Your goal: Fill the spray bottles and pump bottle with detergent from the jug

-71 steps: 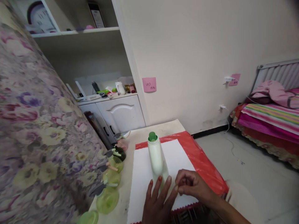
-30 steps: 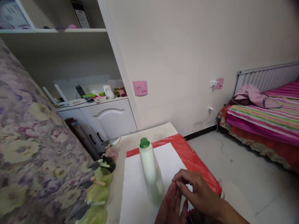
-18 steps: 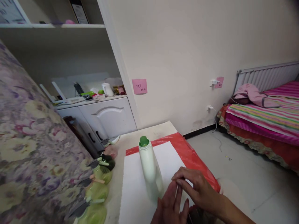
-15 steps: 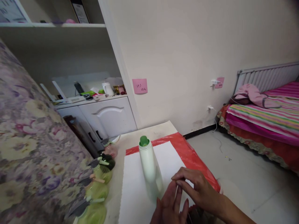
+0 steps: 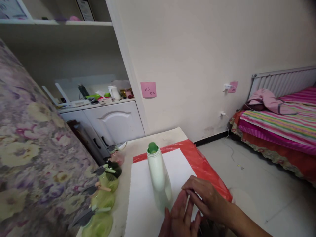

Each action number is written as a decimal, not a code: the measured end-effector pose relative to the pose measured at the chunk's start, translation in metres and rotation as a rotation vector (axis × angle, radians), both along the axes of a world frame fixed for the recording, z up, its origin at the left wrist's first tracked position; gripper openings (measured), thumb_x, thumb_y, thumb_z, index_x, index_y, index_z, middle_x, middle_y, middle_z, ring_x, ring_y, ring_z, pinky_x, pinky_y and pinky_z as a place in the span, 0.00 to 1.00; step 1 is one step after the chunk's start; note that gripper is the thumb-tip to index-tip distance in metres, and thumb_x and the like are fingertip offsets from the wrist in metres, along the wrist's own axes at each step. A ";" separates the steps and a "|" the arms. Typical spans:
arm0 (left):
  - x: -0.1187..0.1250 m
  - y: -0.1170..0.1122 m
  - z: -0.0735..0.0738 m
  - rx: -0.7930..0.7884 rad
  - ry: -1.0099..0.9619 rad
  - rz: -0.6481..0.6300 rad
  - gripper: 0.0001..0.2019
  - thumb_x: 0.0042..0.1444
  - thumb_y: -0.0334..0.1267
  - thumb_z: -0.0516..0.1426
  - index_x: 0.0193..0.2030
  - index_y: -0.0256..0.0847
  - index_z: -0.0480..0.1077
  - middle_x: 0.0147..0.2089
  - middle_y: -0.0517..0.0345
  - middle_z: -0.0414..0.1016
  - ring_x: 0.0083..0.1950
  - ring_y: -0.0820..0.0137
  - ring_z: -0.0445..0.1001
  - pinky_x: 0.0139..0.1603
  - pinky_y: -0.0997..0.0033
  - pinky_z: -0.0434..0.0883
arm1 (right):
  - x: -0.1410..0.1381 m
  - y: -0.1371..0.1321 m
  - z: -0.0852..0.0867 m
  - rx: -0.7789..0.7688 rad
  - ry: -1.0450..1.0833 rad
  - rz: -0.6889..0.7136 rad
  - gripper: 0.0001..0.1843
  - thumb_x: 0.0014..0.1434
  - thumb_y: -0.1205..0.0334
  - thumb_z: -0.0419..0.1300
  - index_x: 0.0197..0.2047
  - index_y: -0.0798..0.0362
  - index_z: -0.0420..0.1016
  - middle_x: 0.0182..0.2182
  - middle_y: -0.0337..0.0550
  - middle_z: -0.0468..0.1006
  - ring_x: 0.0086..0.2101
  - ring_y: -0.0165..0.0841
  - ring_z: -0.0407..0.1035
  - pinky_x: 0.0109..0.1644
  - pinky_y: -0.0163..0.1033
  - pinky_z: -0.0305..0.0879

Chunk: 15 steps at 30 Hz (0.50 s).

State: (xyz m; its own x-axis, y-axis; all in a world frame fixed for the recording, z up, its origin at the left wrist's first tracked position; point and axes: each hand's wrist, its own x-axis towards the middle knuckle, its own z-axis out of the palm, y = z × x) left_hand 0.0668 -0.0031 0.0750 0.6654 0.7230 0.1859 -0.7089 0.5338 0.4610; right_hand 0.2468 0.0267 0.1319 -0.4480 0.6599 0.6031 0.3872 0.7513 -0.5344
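Head view, single entry.

Bottle [image 5: 159,179]: pale, tall, green cap, upright on the white sheet [image 5: 143,200], which lies over a red plastic cover [image 5: 206,168] on the bench [image 5: 158,136]. It stands in the middle of the sheet, well in from the bench's far edge.

Left hand [image 5: 180,217]: at the near edge of the bench, fingers [image 5: 179,205] spread and released, holding nothing, tips just beside the bottle's base. Whether they touch it cannot be told.

Right hand [image 5: 204,199]: just to the right, its fingers bent in over the left hand's fingers and pinching at one of them; nothing separate visibly held.

Judgement on the work in hand: the right hand appears to be attending to a left fingertip. Done well, the left hand stays flat and steady, and both keep clear of the bottle, which looks tall, narrow-footed and easy to knock over.

Left edge of the bench: green dishes [image 5: 102,210] in a row with small brushes [image 5: 108,171] laid across them.

Hard to make out: the pinch point is too small to show what, if anything, sits there. Both wrists are cut by the lower frame edge. The near bench corner is hidden. A floral cloth [image 5: 37,148] blocks the left side.
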 end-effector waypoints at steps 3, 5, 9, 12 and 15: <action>-0.001 -0.001 -0.001 -0.014 0.025 0.007 0.24 0.65 0.52 0.42 0.63 0.52 0.63 0.71 0.71 0.50 0.74 0.63 0.29 0.72 0.54 0.36 | -0.002 0.002 -0.003 0.002 0.007 -0.009 0.11 0.65 0.70 0.48 0.46 0.52 0.68 0.34 0.45 0.74 0.35 0.33 0.68 0.38 0.38 0.66; -0.002 -0.001 -0.003 -0.021 0.033 0.007 0.24 0.64 0.52 0.43 0.63 0.53 0.63 0.72 0.72 0.49 0.74 0.63 0.27 0.72 0.53 0.35 | -0.003 0.003 -0.005 -0.002 0.014 -0.012 0.10 0.65 0.70 0.48 0.46 0.51 0.67 0.34 0.45 0.74 0.34 0.33 0.68 0.37 0.38 0.66; -0.001 -0.003 -0.006 -0.034 0.042 0.013 0.24 0.63 0.54 0.44 0.63 0.55 0.63 0.72 0.73 0.47 0.73 0.62 0.23 0.72 0.52 0.34 | -0.005 0.000 -0.005 -0.038 0.042 -0.031 0.10 0.64 0.70 0.48 0.44 0.52 0.68 0.33 0.44 0.73 0.33 0.32 0.67 0.36 0.37 0.65; 0.001 -0.001 -0.006 -0.025 0.088 0.050 0.24 0.61 0.56 0.47 0.62 0.55 0.65 0.72 0.71 0.48 0.73 0.61 0.21 0.72 0.51 0.32 | -0.008 -0.005 0.002 -0.194 0.130 -0.067 0.08 0.63 0.69 0.50 0.40 0.52 0.70 0.32 0.42 0.74 0.31 0.30 0.68 0.36 0.35 0.65; 0.003 0.002 -0.005 0.047 0.151 0.156 0.24 0.58 0.55 0.53 0.58 0.49 0.70 0.73 0.70 0.47 0.72 0.60 0.18 0.72 0.53 0.30 | -0.011 -0.011 0.010 -0.410 0.257 -0.055 0.07 0.63 0.67 0.52 0.36 0.52 0.72 0.30 0.39 0.75 0.31 0.29 0.69 0.36 0.34 0.66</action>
